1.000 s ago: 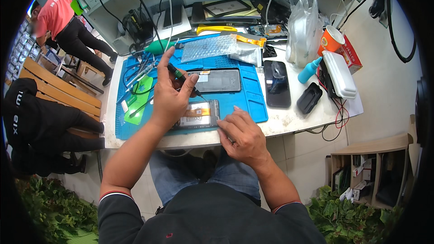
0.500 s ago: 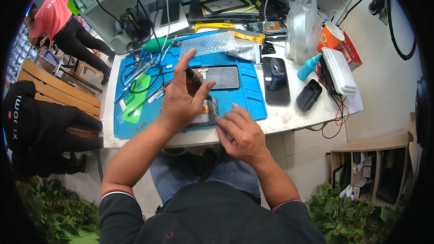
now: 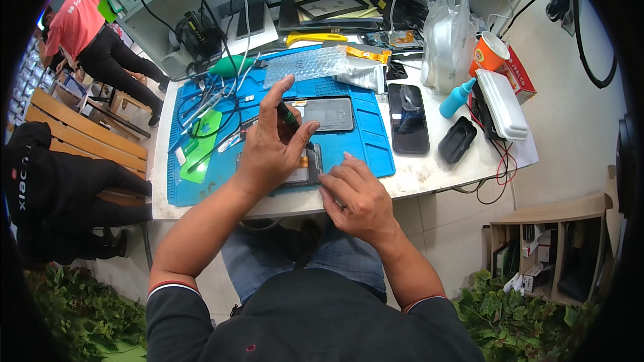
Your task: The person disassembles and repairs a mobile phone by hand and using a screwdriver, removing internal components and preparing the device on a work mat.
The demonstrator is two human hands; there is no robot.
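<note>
My left hand (image 3: 268,144) is closed around a slim screwdriver (image 3: 288,115) with a dark green and black handle, its index finger raised along the top. The screwdriver's tip points down at an opened phone (image 3: 295,175), whose inside shows a dark frame and an orange flex cable. My left hand covers part of this phone. At the phone's right edge, my right hand (image 3: 359,201) grips with curled fingers and thumb. Just beyond, a detached grey phone panel (image 3: 327,115) lies on the blue repair mat (image 3: 374,137).
Cables and a green card (image 3: 201,147) lie left on the mat, bubble wrap (image 3: 305,67) behind. To the right are a black phone (image 3: 409,121), a blue bottle (image 3: 458,98), a black tray (image 3: 457,141) and a plastic bag (image 3: 448,40). Two people (image 3: 80,27) are at the left.
</note>
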